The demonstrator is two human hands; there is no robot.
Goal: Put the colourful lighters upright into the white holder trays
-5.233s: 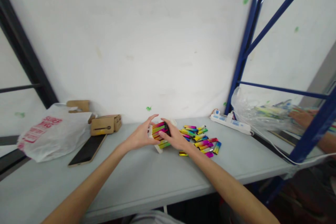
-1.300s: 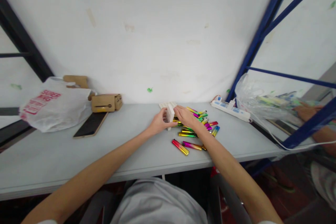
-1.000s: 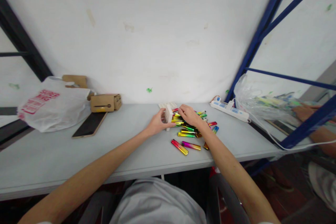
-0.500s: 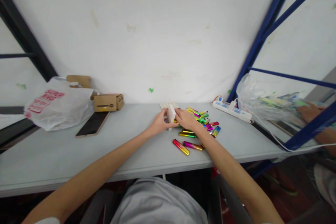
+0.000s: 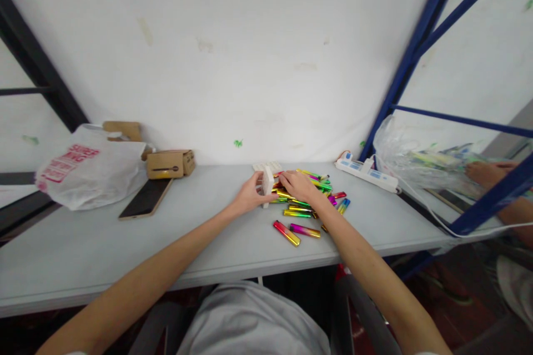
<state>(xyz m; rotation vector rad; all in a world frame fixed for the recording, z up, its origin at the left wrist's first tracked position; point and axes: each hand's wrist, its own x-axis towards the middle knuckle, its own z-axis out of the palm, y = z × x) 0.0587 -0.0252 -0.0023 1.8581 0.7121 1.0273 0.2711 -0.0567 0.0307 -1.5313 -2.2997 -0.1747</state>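
Observation:
My left hand (image 5: 250, 194) is closed round a white slab-like tray or block (image 5: 267, 179), held on edge at the left side of a pile of shiny lighters (image 5: 297, 209). The lighters are metallic red, gold, green, purple and blue. Over the pile lies my right hand (image 5: 298, 186), fingers bent and close together. Its fingertips are partly hidden, so what they grip cannot be made out. A red-and-gold lighter (image 5: 287, 233) and a purple-and-gold lighter (image 5: 305, 231) lie apart, nearer the table's front edge. Behind the slab, a pale flat piece (image 5: 270, 167) lies against the wall.
At the left are a white plastic bag (image 5: 95, 169), a cardboard box (image 5: 170, 163) and a dark phone (image 5: 145, 198). A power strip (image 5: 366, 173) with a white cable lies at the right, beside a blue metal frame (image 5: 410, 66). Beyond it another person's hand (image 5: 485, 173) shows.
My right hand has shifted slightly right, away from the white slab, uncovering more lighters between. My left hand still holds the slab. The view has tilted a little.

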